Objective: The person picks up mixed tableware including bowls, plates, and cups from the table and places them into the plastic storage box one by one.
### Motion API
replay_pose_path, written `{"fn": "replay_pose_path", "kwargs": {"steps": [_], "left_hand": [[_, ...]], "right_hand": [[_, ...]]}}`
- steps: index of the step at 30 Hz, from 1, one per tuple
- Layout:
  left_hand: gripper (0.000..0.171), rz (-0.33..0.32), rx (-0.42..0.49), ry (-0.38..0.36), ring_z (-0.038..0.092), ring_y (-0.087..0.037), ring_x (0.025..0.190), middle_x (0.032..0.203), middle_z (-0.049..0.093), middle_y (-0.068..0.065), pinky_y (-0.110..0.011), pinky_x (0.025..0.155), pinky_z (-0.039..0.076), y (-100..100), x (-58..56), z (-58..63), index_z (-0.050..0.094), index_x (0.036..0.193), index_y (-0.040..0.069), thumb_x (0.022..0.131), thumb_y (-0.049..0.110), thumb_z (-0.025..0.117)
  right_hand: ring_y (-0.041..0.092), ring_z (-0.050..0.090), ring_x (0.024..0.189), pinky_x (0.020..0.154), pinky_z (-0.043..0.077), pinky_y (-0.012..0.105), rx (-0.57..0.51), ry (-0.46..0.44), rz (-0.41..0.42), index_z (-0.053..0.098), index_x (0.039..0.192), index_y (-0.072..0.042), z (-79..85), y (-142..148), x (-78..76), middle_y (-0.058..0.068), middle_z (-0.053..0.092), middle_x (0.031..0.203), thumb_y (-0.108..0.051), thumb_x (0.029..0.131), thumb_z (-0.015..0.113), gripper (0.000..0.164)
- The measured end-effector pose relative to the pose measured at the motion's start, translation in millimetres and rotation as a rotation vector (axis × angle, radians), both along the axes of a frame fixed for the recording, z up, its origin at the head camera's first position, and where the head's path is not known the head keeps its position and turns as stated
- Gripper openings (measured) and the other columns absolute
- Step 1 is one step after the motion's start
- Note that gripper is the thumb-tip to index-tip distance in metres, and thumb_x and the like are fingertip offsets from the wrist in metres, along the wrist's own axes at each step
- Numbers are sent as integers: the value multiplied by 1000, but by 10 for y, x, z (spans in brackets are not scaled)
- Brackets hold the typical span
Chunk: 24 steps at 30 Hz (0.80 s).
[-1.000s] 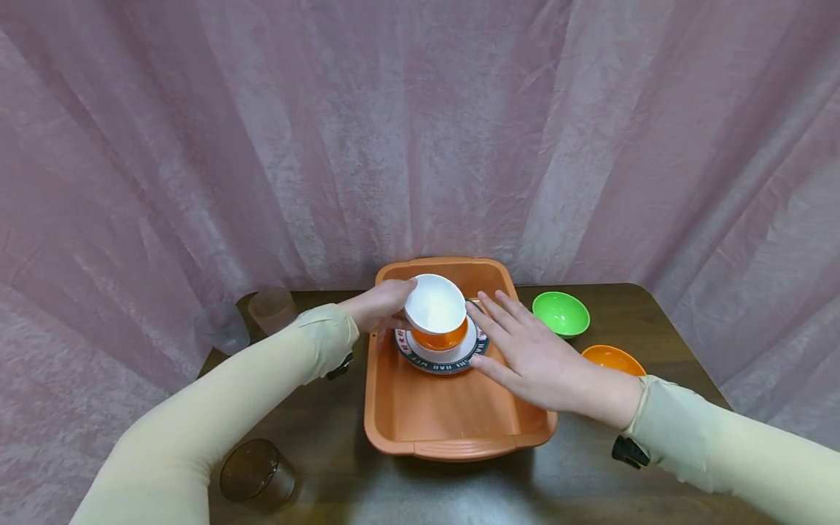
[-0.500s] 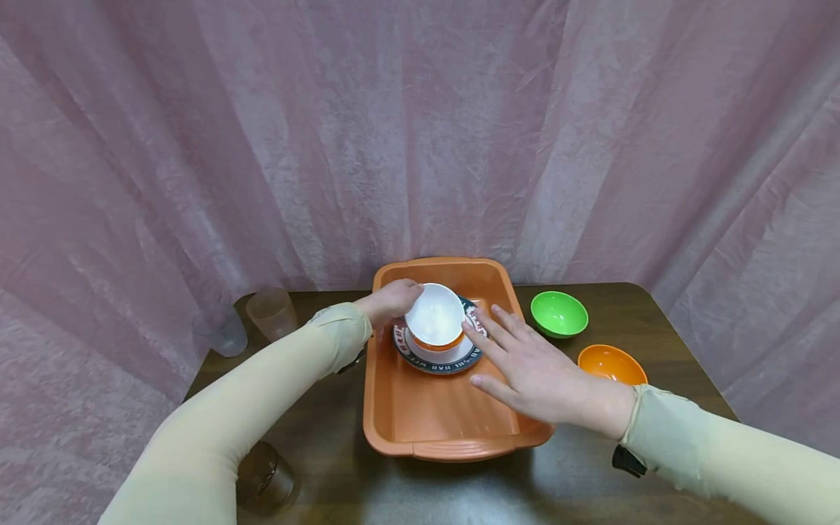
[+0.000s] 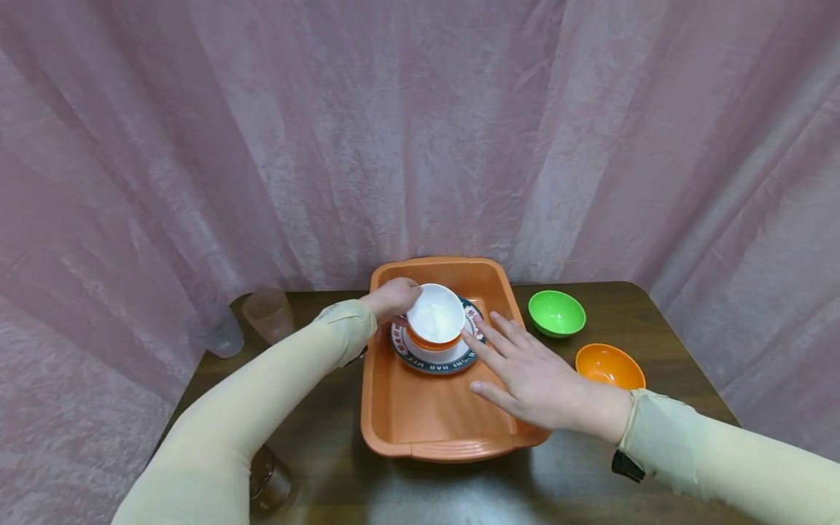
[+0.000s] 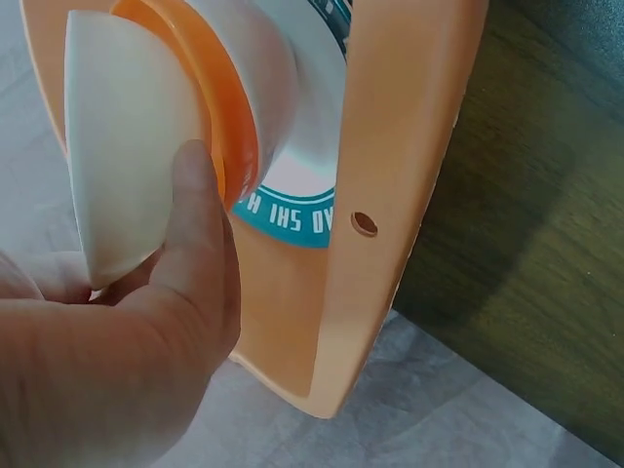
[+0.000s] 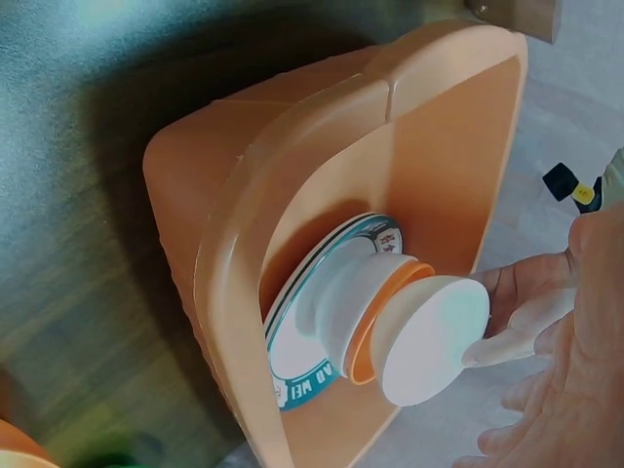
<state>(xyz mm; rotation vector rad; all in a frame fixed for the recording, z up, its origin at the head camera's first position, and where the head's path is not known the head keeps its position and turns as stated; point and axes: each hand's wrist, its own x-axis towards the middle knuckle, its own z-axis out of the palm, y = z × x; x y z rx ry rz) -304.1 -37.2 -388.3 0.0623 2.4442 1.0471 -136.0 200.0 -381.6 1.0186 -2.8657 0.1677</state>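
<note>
My left hand (image 3: 396, 297) grips the left side of a small white bowl (image 3: 436, 313), thumb and fingers at its rim. That bowl sits over an orange bowl (image 5: 367, 341), tilted a little in the right wrist view. Beneath the orange one is another white bowl (image 5: 334, 317), standing on plates with a dark green lettered rim (image 3: 441, 367). The stack is inside an orange plastic basin (image 3: 453, 419). Close to the right of the stack, my right hand (image 3: 534, 379) is held over the basin, palm down with fingers spread, gripping nothing.
A green bowl (image 3: 556, 313) and an orange bowl (image 3: 610, 366) stand on the table right of the basin. Several cups are on the left: a frosted tumbler (image 3: 269, 315), a clear one (image 3: 223, 332) and a brown glass (image 3: 272, 485) partly behind my left sleeve. A pink curtain (image 3: 420, 146) hangs behind.
My left hand has lowered the white bowl onto the orange bowl, covering more of it. The right hand has shifted only slightly and stays spread.
</note>
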Motion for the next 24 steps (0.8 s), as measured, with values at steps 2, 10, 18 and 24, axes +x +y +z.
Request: {"fn": "replay_pose_path", "kwargs": {"steps": [2,10,18,24], "left_hand": [[47,-7,-10,9,63,-27,107,140,53,-16,-35,74,61,-5,-8,0,43,153,0,112,24,39],[39,-50,-27,47,63,-31,108,131,57,-17,-35,71,61,-30,-14,-9,55,143,-1,111,16,41],[40,-51,-46,41,65,-31,106,131,57,-18,-36,70,61,-8,-41,-48,53,145,-1,110,14,40],[41,-29,-70,11,67,-31,104,132,57,-18,-39,75,61,11,-71,-76,52,147,0,110,13,41]], "right_hand": [[38,13,155,122,20,54,-3,-1,0,28,163,-16,-9,-1,2,14,20,168,-60,105,41,75],[40,14,154,121,20,56,1,0,0,29,163,-15,-33,2,5,15,22,167,-60,105,43,75],[39,14,154,122,19,55,2,1,0,30,163,-16,-47,-2,5,15,22,167,-59,104,45,74],[38,13,155,122,19,55,12,-14,-8,30,163,-16,-58,-1,7,15,23,167,-58,104,48,74]]}}
